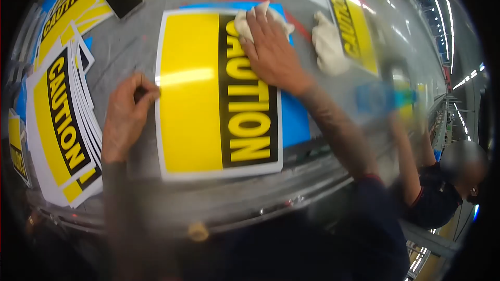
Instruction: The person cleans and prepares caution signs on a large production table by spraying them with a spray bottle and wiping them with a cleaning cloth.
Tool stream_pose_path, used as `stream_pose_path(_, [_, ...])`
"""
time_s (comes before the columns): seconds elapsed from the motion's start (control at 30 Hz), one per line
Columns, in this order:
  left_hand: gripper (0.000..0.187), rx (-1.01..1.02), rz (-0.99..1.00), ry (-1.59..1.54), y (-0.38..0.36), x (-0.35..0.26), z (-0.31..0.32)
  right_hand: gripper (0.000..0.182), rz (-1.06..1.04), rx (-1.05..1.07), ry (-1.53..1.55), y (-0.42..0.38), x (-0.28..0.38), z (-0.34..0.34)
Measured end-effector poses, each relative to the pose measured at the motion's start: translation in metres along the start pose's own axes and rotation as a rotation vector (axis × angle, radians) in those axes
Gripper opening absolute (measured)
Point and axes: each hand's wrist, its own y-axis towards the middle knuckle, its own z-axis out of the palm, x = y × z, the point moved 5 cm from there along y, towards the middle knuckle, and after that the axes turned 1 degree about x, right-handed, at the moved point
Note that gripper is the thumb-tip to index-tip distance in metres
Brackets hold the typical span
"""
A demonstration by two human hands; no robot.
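A yellow and black caution sign [190, 114] with a white border lies in front of me, its lettering turned sideways. Under it a blue sheet [296, 119] sticks out at the right and top. My right hand [275, 54] presses a bunched white cloth [243, 26] onto the sign's upper right part, its fingers over the cloth. At the sign's left edge, my left hand [127, 112] is closed in a pinch, thumb and fingertips at the border.
Stacked caution signs [44, 109] lie at left, more [73, 13] behind. A dark flat block [123, 0] rests at upper left. Another cloth [329, 47] lies beside a caution sign [357, 31] at right. A co-worker [435, 192] stands at right, near a blurred blue object [375, 98].
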Motion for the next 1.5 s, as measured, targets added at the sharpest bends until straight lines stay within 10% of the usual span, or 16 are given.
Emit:
stream_pose_path(0.2, [0.012,-0.032,0.062,0.008,-0.001,-0.001,-0.001,0.093,-0.070,0.576,0.218,-0.133,0.128,-0.062])
stream_pose_path(0.4, [0.011,0.009,0.054,0.021,0.000,0.001,0.001,0.078,-0.064,0.265,0.088,-0.073,0.055,-0.038])
stream_pose_path(0.6, [0.009,-0.001,0.112,0.036,0.005,0.009,-0.003,0.071,-0.344,0.742,0.300,-0.164,0.127,-0.086])
stream_pose_path(0.97, [0.013,-0.040,0.147,0.049,0.001,0.010,0.001,0.074,-0.413,0.666,0.262,-0.169,0.090,-0.097])
stream_pose_path(1.2, [0.014,-0.019,0.141,0.071,0.004,0.004,-0.001,0.056,-0.635,0.593,0.577,-0.110,0.188,-0.050])
stream_pose_path(1.5, [0.014,-0.027,0.059,0.055,-0.002,0.001,-0.002,0.060,-0.238,0.634,0.384,-0.177,0.063,-0.115])
